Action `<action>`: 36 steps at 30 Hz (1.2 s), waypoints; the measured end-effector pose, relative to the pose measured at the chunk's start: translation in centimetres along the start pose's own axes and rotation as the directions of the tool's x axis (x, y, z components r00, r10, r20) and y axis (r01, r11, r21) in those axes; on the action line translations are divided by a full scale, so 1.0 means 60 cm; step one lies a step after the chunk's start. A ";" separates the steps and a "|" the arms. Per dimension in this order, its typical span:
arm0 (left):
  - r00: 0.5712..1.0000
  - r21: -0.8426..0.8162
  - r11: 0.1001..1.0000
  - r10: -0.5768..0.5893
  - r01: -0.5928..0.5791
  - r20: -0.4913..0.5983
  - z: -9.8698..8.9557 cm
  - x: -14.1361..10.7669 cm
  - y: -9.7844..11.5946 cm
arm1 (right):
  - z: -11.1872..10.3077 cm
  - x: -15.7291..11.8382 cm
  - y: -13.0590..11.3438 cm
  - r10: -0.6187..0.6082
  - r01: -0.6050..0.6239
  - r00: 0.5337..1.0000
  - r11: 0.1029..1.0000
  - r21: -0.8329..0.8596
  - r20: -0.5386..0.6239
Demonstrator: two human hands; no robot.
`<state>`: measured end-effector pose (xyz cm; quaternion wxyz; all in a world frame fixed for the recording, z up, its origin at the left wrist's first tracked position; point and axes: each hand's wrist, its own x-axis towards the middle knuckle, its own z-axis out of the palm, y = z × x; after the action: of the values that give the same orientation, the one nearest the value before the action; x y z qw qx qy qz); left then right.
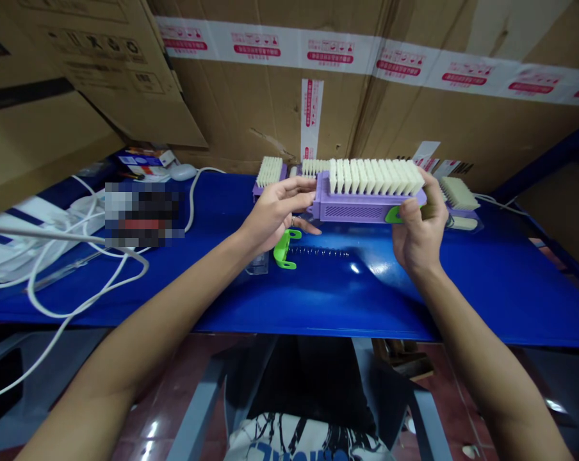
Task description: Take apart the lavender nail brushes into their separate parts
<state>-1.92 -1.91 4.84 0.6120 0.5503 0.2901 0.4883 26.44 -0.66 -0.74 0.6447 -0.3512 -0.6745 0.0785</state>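
Note:
A purple case (354, 210) with a row of cream slats on top is held level above the blue table. My right hand (419, 224) grips its right end, the thumb by a green tab (393, 215) on the side. At its left end, my left hand (282, 208) touches the case with extended upper fingers, while a lower finger points away, apart from the others. Beneath my left hand a green bracket (284, 250) lies on the table, with a coiled spring (321, 251) stretching right from it. A clear plastic piece (257, 264) sits left of the bracket.
More slatted purple pieces stand at the back, one left (270, 173) and one right (460, 195). White cables (85, 237) loop over the table's left side. Cardboard (251, 102) walls the back. A small box (145, 158) rests at the back left. The blue table's (289, 320) front edge faces a chair.

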 end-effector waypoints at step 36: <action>0.897 0.706 0.700 0.375 -0.109 -0.234 -0.118 0.053 0.006 | -0.028 0.023 0.007 0.066 -0.079 0.995 0.982 0.173 0.079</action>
<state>-7.20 3.72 4.14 0.2347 0.6688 0.4781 0.5186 28.27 -0.14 0.45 0.6447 -0.3142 -0.6748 0.1737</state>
